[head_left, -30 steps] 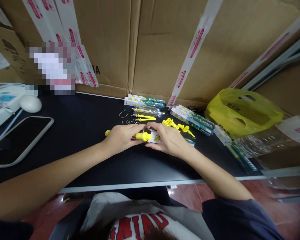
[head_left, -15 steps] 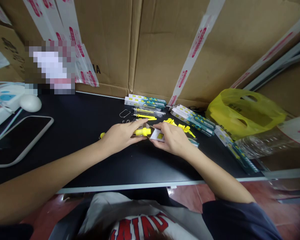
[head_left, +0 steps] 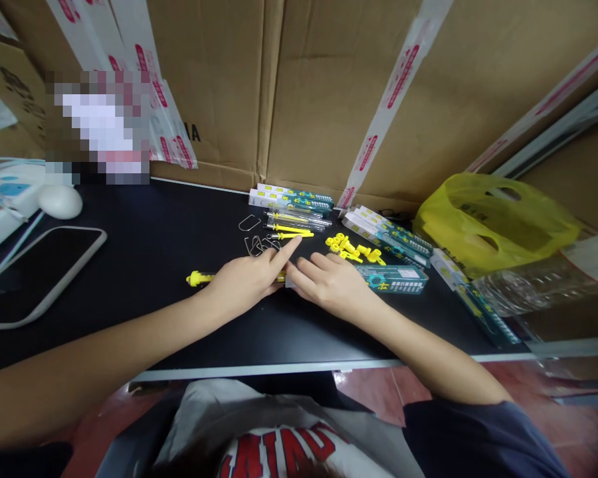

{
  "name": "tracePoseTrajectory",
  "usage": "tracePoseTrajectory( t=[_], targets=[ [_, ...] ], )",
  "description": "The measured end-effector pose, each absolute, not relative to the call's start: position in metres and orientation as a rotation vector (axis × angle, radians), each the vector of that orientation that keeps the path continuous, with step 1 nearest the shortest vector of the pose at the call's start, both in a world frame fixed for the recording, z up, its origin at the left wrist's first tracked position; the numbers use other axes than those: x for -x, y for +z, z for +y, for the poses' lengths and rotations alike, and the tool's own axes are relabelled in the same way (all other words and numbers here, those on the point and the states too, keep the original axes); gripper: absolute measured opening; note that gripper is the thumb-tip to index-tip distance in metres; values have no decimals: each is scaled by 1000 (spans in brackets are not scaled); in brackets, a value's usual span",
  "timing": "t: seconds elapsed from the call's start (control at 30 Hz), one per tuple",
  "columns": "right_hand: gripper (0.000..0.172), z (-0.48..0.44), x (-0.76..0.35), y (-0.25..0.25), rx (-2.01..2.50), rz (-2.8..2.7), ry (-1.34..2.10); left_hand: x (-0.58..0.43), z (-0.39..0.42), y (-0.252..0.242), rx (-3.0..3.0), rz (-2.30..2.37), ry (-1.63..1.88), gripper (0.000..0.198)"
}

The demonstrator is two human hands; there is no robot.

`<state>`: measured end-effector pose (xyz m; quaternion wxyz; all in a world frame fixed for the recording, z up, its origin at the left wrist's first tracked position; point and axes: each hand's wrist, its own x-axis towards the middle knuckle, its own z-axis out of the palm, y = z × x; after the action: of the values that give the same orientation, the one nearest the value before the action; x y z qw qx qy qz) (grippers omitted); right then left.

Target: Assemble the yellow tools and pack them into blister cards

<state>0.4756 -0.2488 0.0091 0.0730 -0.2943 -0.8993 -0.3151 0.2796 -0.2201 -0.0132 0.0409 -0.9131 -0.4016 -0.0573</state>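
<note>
My left hand (head_left: 246,277) is closed round a clear tube with a yellow end piece (head_left: 195,279) that sticks out to its left. My right hand (head_left: 327,282) grips the near end of a green and white box (head_left: 398,279), its fingertips meeting my left hand where tube and box come together. The joint between them is mostly hidden by my fingers. Just behind my hands lie bent metal hooks (head_left: 256,245), thin yellow rods (head_left: 292,235) and a small heap of yellow plastic parts (head_left: 343,245).
More narrow boxes lie behind (head_left: 289,198) and to the right (head_left: 386,232). A yellow plastic bag (head_left: 493,226) and a clear bottle (head_left: 513,292) are at the right. A phone (head_left: 34,275) and a power strip (head_left: 4,192) are at the left. Cardboard stands behind.
The yellow piece between my hands is now out of sight. My right fingers have come over the box end against my left hand, and more of the green box shows at the right.
</note>
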Motion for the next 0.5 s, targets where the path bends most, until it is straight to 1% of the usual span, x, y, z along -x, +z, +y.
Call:
tracePoseTrajectory(
  t=[0.13,0.27,0.4,0.5],
  targets=[
    [18,-247,-476,8,839,-2693,-1002,-278,-217,-13,2912,-1176,-188,74],
    [21,-247,-478,9,806,-2678,-1019,-275,-214,-9,3029,-1141,-151,78],
    [28,-249,-477,11,894,-2707,-962,-274,-214,-7,3013,-1090,-142,80],
    [29,-249,-477,12,899,-2748,-893,-274,-216,-6,2996,-1061,-184,83]
  ],
)
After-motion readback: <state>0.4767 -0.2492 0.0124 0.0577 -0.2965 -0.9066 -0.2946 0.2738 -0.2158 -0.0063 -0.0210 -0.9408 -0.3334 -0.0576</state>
